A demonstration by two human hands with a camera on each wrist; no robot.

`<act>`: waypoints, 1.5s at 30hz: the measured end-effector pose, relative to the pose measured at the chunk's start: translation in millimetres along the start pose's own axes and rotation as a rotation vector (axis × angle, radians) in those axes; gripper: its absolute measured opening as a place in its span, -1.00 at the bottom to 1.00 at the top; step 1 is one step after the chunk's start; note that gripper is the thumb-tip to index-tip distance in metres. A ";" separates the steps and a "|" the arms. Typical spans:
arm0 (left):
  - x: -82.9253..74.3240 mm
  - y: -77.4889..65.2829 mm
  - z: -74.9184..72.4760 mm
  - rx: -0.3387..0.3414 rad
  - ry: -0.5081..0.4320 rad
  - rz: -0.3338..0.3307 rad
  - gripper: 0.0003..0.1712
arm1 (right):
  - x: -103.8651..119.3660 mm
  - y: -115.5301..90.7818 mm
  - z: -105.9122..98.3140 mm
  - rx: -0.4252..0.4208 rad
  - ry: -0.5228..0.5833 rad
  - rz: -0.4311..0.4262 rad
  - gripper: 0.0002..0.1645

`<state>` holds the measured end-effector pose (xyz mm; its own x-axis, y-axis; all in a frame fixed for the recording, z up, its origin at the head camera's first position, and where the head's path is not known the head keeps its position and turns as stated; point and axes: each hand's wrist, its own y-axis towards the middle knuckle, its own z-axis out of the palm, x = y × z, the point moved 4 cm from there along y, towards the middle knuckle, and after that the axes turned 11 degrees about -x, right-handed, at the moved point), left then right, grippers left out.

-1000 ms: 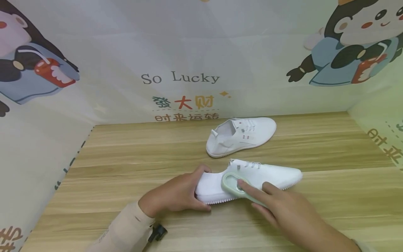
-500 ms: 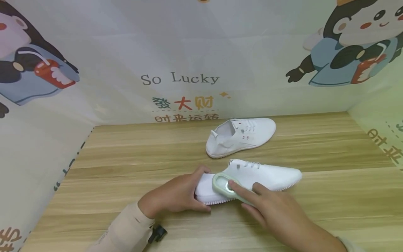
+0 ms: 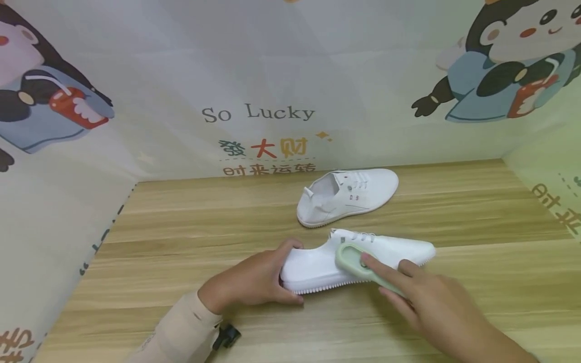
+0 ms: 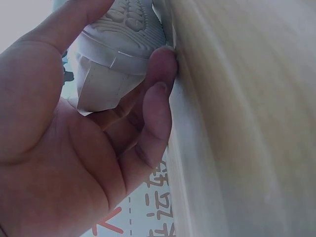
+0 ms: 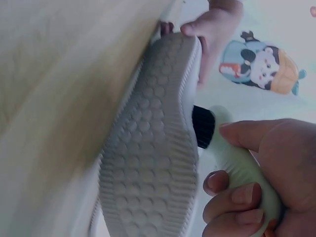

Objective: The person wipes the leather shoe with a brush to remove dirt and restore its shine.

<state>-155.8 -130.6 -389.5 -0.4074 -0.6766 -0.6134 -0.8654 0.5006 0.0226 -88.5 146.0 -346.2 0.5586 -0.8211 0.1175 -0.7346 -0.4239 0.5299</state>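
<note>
A white lace-up shoe (image 3: pixel 313 267) lies tilted on its side, its toe to the right. My left hand (image 3: pixel 254 275) holds it by the heel, thumb on one side and fingers on the other. In the left wrist view the heel (image 4: pixel 106 74) sits between thumb and curled fingers. My right hand (image 3: pixel 436 302) grips a pale green brush (image 3: pixel 351 259), index finger extended on its head. Dark bristles (image 5: pixel 203 127) touch the shoe's upper in the right wrist view, where the studded sole (image 5: pixel 148 148) faces the camera.
A second white shoe (image 3: pixel 347 196) stands upright behind the first, near the back wall. Printed cloth walls (image 3: pixel 254 65) enclose the wooden tabletop (image 3: pixel 190 217) at the back and both sides. A small black object (image 3: pixel 227 336) is by the left sleeve.
The brush first slid left toward the heel, then back right to the middle of the shoe, my right hand moving with it. My left hand and both shoes stay in place.
</note>
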 end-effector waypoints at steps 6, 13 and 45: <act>1.7 -2.4 -1.5 -0.009 -0.003 -0.002 0.02 | -16.4 2.9 -16.9 0.032 -0.034 0.036 -0.22; 2.5 -2.1 -2.9 -0.011 0.001 0.009 0.00 | -40.4 2.6 -32.3 0.115 -0.051 0.152 -0.28; -1.8 0.5 0.7 -0.002 -0.008 0.016 -0.02 | 11.1 18.2 0.1 0.031 0.058 -0.077 -0.30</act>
<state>-155.3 -128.7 -388.9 -0.4191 -0.6640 -0.6193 -0.8592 0.5105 0.0341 -95.6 129.1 -335.4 0.6347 -0.7624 0.1263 -0.6995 -0.4973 0.5132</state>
